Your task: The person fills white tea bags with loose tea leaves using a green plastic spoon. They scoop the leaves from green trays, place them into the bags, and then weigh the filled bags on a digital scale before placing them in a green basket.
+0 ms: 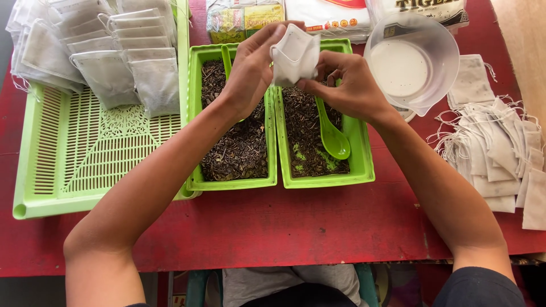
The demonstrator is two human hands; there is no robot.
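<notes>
White filter bag (294, 55), pinched from both sides between left hand (250, 68) and right hand (347, 85), fingers of each closed on its cloth, held above the two green trays of dark dried leaves (242, 145) on a worn red tabletop (296, 227). Green spoon (331, 133) lying in the right tray, a slotted green basket (85, 153) with rows of filled bags (108, 51) to the left, a clear plastic jug (412, 62) and a loose heap of flat empty bags (495, 148) to the right. Along the far edge, a yellow-green packet (244, 21) and white sacks (335, 17) with red and dark print.
</notes>
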